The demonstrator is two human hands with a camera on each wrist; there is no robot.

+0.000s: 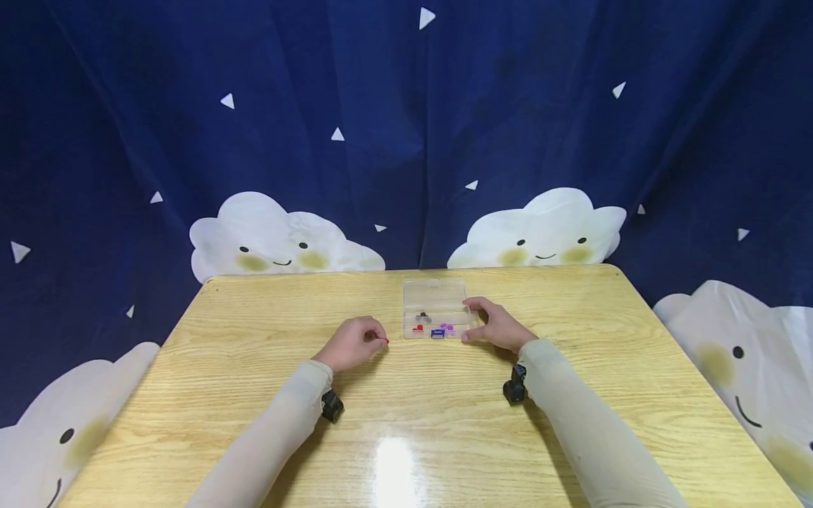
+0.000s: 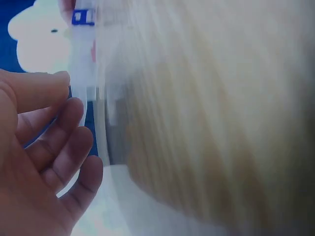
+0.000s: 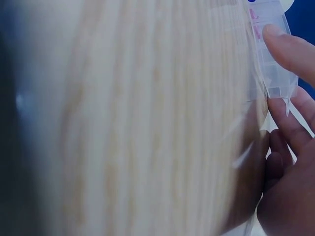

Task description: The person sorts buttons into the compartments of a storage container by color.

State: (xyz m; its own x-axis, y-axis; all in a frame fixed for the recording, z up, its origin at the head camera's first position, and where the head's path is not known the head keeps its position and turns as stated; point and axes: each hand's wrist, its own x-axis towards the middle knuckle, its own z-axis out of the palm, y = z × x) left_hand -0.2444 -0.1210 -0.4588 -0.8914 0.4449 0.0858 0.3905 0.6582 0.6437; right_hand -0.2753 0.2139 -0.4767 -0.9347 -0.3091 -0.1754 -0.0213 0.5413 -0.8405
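Observation:
A clear plastic compartment box stands on the table with its lid raised at the back. Small coloured pieces lie in its front compartments: a red piece, a blue piece, purple pieces and, behind them, a dark piece. My right hand grips the box's right side, thumb at the front. To the left of the box, my left hand pinches a tiny red piece between thumb and index finger, low over the table; in the left wrist view the fingertips hide it.
The wooden table reaches back to a dark blue curtain printed with white clouds. A black wrist camera sits on the left sleeve, another black camera on the right one. Light glares off the table's front.

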